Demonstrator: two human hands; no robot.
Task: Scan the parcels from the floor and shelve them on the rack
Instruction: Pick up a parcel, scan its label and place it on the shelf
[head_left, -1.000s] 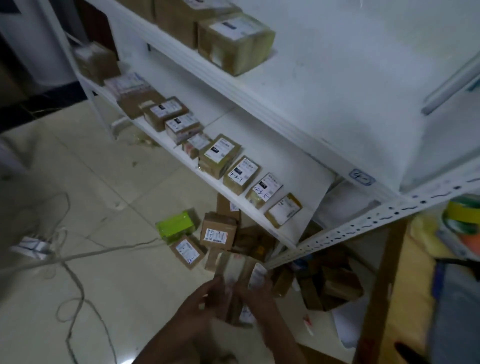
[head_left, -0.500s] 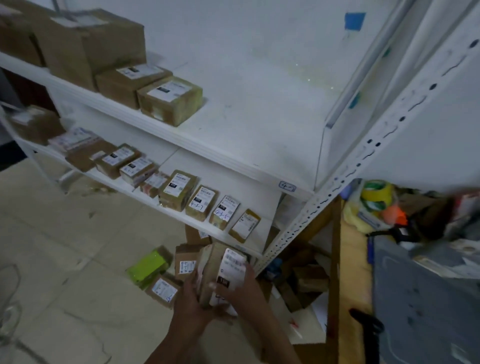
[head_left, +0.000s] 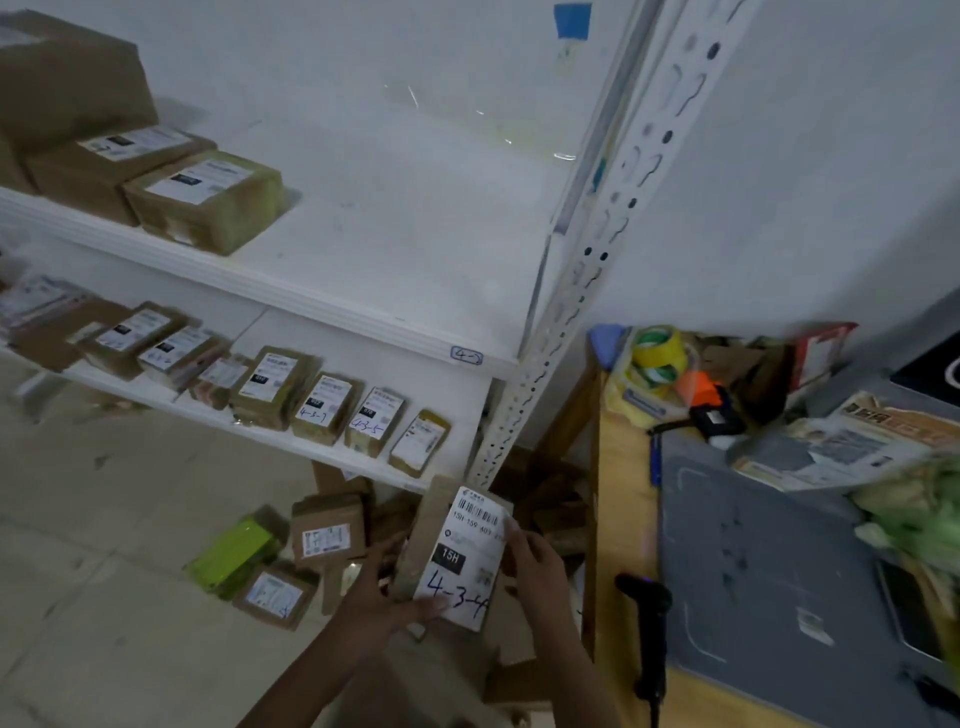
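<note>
You held one brown parcel (head_left: 457, 556) in both hands, low in front of the rack (head_left: 597, 260), label facing up with "4-3-4" handwritten on it. Your left hand (head_left: 376, 597) gripped the lower left edge, thumb laid over the label's bottom corner. Your right hand (head_left: 540, 569) gripped the right edge, fingertips curled onto the label side. The parcel was off the ground, just below the front lip of the lower shelf (head_left: 457, 395) and above the floor (head_left: 130, 519) pile. The lower shelf carried a row of small labelled parcels (head_left: 322, 408); the upper shelf (head_left: 415, 234) had bigger boxes (head_left: 202, 200) at its left. On the floor lay a green box (head_left: 234, 556) with a brown box (head_left: 327, 535) just beside it, and more were partly hidden behind your hands. At the right stood a wooden table (head_left: 621, 519) with a black scanner (head_left: 647, 623), a grey mat (head_left: 753, 571) and yellow tape rolls (head_left: 660, 353).
</note>
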